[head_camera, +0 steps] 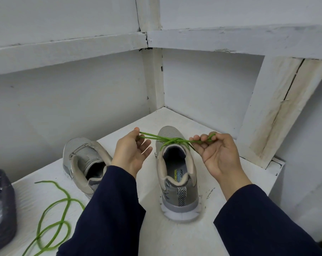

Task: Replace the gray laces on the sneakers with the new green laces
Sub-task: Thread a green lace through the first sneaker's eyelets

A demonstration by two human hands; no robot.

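A gray sneaker (176,174) stands heel toward me on the white shelf (175,237), laced with a green lace (170,140) knotted above its tongue. My left hand (131,154) pinches one loop of that lace out to the left. My right hand (214,154) pinches the other loop out to the right, so the lace is stretched taut between them. A second gray sneaker (84,161) lies tilted to the left, its eyelets empty as far as I can see. A loose green lace (54,217) curls on the shelf at the lower left.
A dark blue patterned bag or box (1,206) sits at the left edge. White walls close in behind the shoes, meeting in a corner. A slanted white board (278,111) leans at the right, and the shelf ends at its right edge (274,174).
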